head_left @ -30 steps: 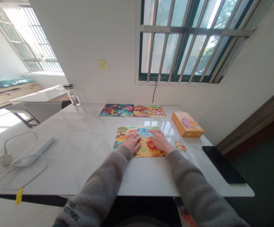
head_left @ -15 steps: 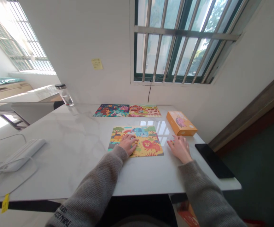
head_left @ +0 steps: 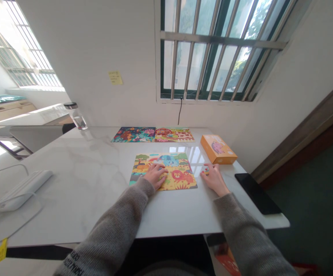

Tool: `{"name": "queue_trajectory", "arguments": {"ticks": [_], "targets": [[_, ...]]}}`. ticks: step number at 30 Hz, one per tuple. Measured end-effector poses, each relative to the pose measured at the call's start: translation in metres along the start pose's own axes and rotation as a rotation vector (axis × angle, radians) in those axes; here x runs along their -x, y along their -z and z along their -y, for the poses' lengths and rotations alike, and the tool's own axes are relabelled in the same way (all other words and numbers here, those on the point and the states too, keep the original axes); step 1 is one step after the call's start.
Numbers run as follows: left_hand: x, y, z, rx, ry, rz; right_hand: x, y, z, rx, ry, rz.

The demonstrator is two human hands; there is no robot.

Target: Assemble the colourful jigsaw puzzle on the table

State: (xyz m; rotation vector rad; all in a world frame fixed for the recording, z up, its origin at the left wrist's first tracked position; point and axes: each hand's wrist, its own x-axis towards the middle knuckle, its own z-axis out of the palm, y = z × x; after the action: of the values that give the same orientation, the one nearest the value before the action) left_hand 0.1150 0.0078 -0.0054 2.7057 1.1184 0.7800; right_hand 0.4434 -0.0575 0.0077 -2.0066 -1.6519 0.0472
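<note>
A yellow jigsaw puzzle (head_left: 183, 180) with jungle animals lies flat on the white marbled table (head_left: 91, 191) in front of me. My left hand (head_left: 156, 176) rests on its left-centre part, fingers spread and covering some of the picture. Just right of the puzzle, my right hand (head_left: 214, 179) is close to the tabletop, its thumb and fingers pinched on a small colourful puzzle piece (head_left: 206, 169). Most of that piece is hidden by the fingers. Beyond the right hand stands an orange box (head_left: 218, 149) with a pink animal on its lid.
Two more picture puzzles, a dark one (head_left: 133, 135) and a farm scene (head_left: 174, 135), lie against the wall. A black phone (head_left: 256, 193) is near the right edge. Left are a white power strip (head_left: 25, 191) with cables and a clear bottle (head_left: 78, 118).
My right hand has curled its fingers in more and turned slightly, staying beside the puzzle. The left hand keeps its place on the puzzle. The whole view has shifted a little.
</note>
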Motion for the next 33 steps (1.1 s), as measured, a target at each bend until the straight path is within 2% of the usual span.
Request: {"name": "queue_trajectory", "arguments": {"ticks": [5, 8, 12, 15, 20, 23, 29, 33], "targets": [[0.0, -0.001, 0.0, 0.029, -0.026, -0.039, -0.005, 0.001, -0.004, -0.252, 0.006, -0.014], [-0.001, 0.001, -0.003, 0.073, -0.029, -0.058, -0.007, 0.004, 0.0, -0.441, -0.011, 0.03], [-0.004, 0.006, -0.01, 0.221, -0.006, -0.115, -0.004, 0.004, 0.025, -0.787, -0.01, 0.14], [-0.006, 0.01, -0.018, 0.381, 0.055, -0.122, 0.0, -0.003, 0.055, -0.947, 0.059, 0.232], [-0.008, 0.016, -0.026, 0.631, 0.213, -0.07, 0.002, -0.017, 0.103, -1.014, 0.237, 0.325], [-0.009, 0.019, -0.027, 0.709, 0.26, -0.065, 0.0, -0.026, 0.121, -0.998, 0.322, 0.341], [-0.01, 0.017, -0.023, 0.722, 0.29, -0.121, 0.002, -0.045, 0.125, -1.052, 0.263, 0.349], [-0.01, 0.016, -0.022, 0.723, 0.291, -0.111, 0.007, -0.044, 0.12, -0.99, 0.264, 0.348]]}}
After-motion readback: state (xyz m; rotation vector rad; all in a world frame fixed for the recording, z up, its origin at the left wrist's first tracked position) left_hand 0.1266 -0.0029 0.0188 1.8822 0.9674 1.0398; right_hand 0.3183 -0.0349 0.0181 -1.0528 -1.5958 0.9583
